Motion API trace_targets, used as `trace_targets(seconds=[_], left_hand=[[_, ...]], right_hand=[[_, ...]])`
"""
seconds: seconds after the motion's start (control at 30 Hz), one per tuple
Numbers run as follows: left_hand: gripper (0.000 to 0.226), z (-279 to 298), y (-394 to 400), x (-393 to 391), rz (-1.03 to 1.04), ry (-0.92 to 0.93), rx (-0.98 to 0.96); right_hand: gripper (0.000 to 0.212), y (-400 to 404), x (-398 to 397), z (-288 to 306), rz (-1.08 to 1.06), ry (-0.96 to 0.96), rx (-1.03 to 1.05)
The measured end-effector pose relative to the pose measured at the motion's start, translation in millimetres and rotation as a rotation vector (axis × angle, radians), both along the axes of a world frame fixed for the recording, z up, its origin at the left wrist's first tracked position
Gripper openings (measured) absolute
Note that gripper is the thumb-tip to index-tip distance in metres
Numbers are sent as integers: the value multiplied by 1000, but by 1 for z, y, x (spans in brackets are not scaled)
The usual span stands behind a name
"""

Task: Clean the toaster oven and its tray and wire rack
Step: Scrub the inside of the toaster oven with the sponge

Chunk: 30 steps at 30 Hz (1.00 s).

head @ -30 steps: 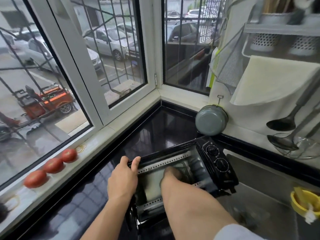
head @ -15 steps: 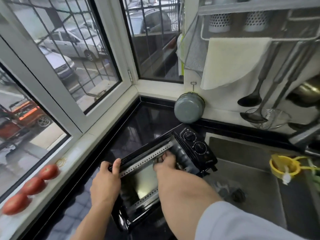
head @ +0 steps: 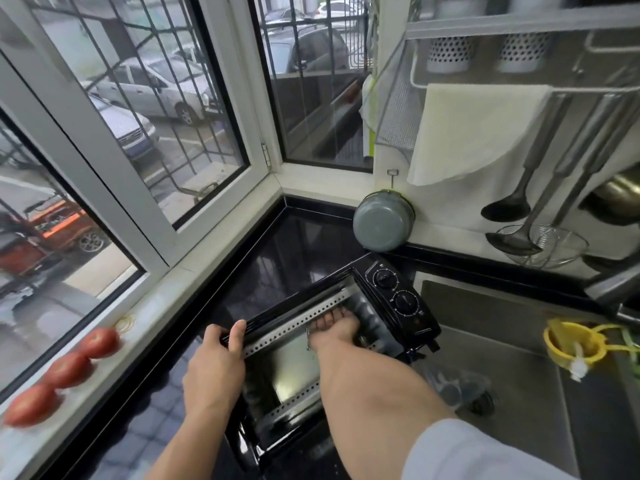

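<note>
The toaster oven [head: 398, 299] sits on the dark surface [head: 294, 244]. The left hand [head: 214, 362] grips its outer edge; the right hand [head: 334, 329] reaches inside, its grasp impossible to tell.

Left hand [head: 211, 368] grips the toaster oven [head: 398, 306] top edge near the counter [head: 294, 244] corner; right hand [head: 334, 329] reaches inside.

The right hand [head: 334, 329] reaches inside the toaster oven [head: 388, 306], fingertips lost in the dark cavity; whether it holds a cloth I cannot tell. The right forearm covers much of the oven's opening. The tomatoes [head: 65, 370] on the sill are smeared with blur. The hanging ladles [head: 507, 207] are cut off above, perhaps by the rack.
</note>
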<state>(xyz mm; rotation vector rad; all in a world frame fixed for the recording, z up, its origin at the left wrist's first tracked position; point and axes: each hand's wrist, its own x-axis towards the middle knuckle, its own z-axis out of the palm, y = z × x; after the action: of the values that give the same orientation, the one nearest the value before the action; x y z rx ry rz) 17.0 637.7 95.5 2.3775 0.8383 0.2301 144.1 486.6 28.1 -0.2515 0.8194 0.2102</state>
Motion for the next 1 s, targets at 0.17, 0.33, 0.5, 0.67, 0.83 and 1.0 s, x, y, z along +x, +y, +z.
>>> trace_targets(seconds=[0.17, 0.33, 0.5, 0.67, 0.83, 1.0], left_hand=[[49, 0, -1, -2, 12, 2, -2], [51, 2, -1, -1, 18, 15, -2], [51, 2, -1, 0, 20, 13, -1], [50, 3, -1, -1, 17, 6, -12], [50, 3, -2, -1, 14, -2, -12], [50, 1, 1, 2, 13, 8, -12]], right_hand=[[32, -1, -4, -1, -18, 41, -19], [28, -1, -1, 1, 37, 59, -40], [34, -3, 3, 0, 104, 29, -28], [34, 0, 2, -3, 91, 56, -25], [32, 0, 3, -9, 74, 46, -26], [27, 1, 8, -5, 21, 57, -41]])
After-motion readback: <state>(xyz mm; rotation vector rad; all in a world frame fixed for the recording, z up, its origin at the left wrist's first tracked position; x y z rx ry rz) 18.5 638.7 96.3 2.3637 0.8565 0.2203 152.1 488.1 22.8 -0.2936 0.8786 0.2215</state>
